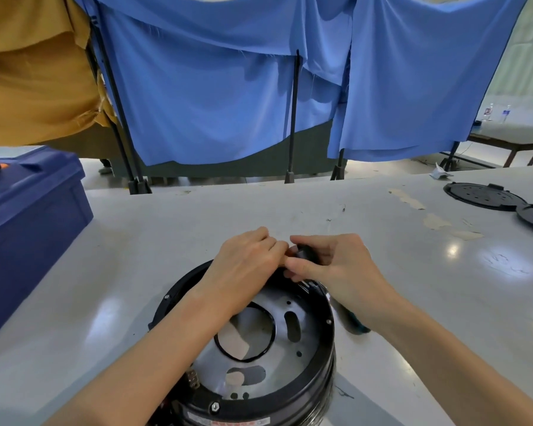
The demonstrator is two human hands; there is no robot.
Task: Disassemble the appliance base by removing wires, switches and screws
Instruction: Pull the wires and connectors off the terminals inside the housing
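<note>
Appliance base, open side up, stands on the grey table directly below the camera. At the base's far rim both hands meet on a small black part, probably a switch. The right hand curls its fingers round the part. The left hand appears to pinch the part's left end with its fingertips pressed together, though the contact itself is hidden. Thin wires run from under the right hand down to the rim.

Judged risks:
- A hard pull could snap the wires or their terminals rather than free them.
- Nothing holds the base down, so it may tip or slide toward the far side.
- Rim screws remain seated.

Right of the base, under the right forearm, lies a teal-handled tool that an elbow could knock. A blue box stands well to the base's left, and black covers lie far to its right.
</note>
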